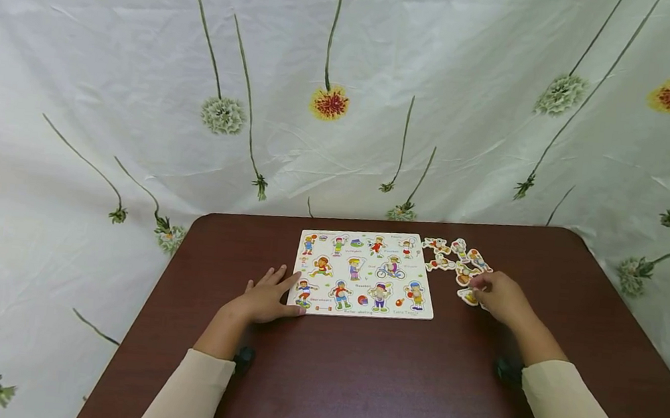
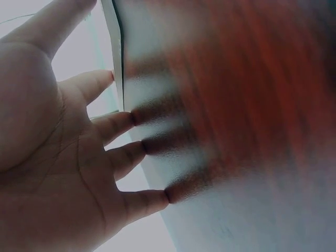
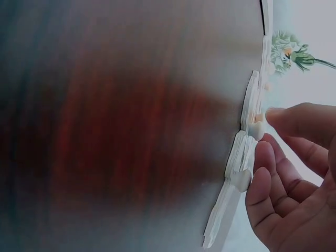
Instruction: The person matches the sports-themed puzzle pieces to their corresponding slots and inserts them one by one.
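A white puzzle board (image 1: pixel 365 276) printed with colourful sports figures lies flat on the dark table. My left hand (image 1: pixel 268 297) rests at its left edge, fingers spread, with the thumb at the near left corner. In the left wrist view, the fingertips (image 2: pixel 157 199) meet the tabletop beside the board's edge. My right hand (image 1: pixel 502 298) is over the loose puzzle pieces (image 1: pixel 463 275) right of the board. The right wrist view shows its bent fingers and thumb tip (image 3: pixel 274 114) close to a piece's pale knob (image 3: pixel 255 130), with a gap between thumb and fingers.
The brown table (image 1: pixel 354 386) has rounded far corners. Behind it hangs a white cloth (image 1: pixel 302 44) with printed flowers, close to the far edge. Several pieces overlap in a cluster against the board's right side.
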Demonstrator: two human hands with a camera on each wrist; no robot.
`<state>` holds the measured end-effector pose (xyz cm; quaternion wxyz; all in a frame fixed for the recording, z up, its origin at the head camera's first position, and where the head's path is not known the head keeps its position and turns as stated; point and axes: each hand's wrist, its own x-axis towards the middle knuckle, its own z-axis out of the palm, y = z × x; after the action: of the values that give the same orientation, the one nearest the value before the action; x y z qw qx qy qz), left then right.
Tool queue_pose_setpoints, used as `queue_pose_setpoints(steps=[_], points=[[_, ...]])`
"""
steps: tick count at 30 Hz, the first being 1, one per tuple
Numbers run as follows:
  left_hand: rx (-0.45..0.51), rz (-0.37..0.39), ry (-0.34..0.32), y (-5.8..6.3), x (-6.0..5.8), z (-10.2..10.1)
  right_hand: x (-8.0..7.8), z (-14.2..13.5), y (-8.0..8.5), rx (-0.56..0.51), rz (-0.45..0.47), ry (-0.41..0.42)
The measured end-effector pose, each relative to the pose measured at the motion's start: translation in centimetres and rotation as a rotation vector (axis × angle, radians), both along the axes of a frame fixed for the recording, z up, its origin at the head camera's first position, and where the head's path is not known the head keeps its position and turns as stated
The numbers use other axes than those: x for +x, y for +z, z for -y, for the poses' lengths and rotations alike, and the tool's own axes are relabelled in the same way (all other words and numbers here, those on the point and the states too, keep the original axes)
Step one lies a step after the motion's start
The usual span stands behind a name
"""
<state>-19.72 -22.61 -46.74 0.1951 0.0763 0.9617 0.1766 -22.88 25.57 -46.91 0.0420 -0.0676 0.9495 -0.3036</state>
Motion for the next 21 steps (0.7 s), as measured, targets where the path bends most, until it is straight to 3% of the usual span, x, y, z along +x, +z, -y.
queue_pose_setpoints(steps=[5,21], points=[[-0.002,-0.003,0.000,-0.17,0.03,0.00,-0.25,0.02,-0.20,0.029,0.034,0.013],[0.003,-0.004,0.002,-0.27,-0.01,0.09,-0.19,0.02,-0.33,0.066,0.019,0.028]])
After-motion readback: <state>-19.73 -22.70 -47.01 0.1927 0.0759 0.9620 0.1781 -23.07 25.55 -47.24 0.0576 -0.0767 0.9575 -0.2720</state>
